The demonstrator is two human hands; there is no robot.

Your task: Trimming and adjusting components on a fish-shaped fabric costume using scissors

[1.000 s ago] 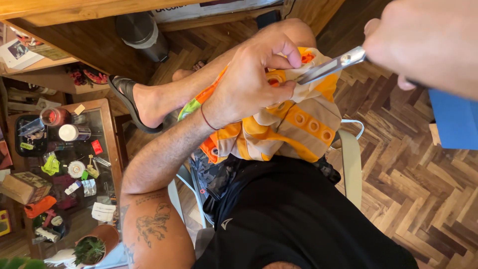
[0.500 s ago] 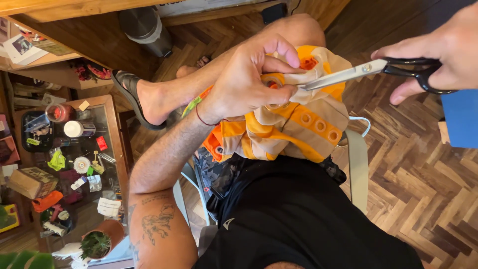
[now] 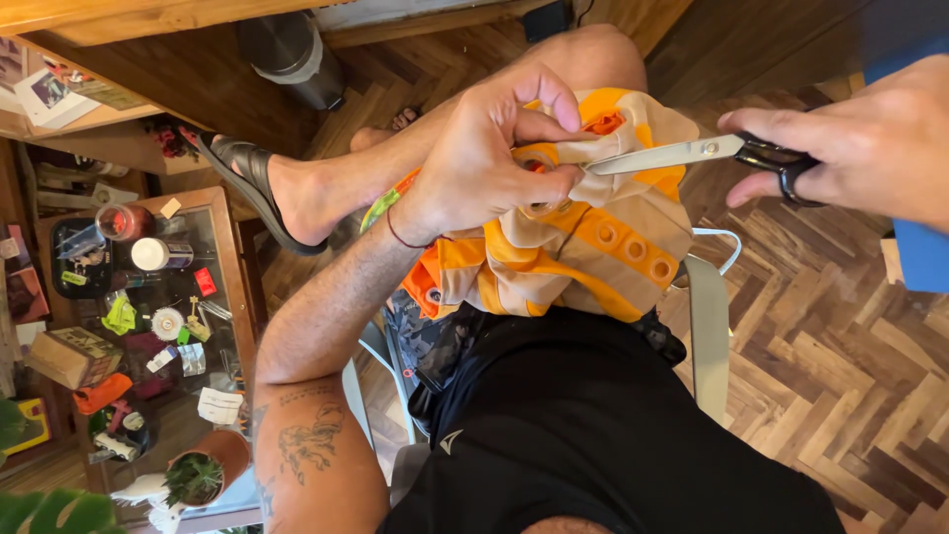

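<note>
Left hand [image 3: 484,158] fingers pinch orange-and-cream fabric [image 3: 583,237]; right hand [image 3: 870,138] fingers grip black-handled scissors [image 3: 692,153], blades touching the pinched fold.

The left arm runs up from the lower left, bare and tattooed near the elbow, forearm angled toward the middle of the view with a thin dark band round the wrist. The left hand [image 3: 494,153] is curled, its back to the camera, knuckles bent, thumb and fingertips pinched tightly together with the index finger arched over the top. The right hand [image 3: 860,148] comes in from the right edge, only the hand and a little wrist visible. Its fingers point left, the index finger stretched out straight, the others folded in a closed grip. The two hands are near each other, not touching
</note>
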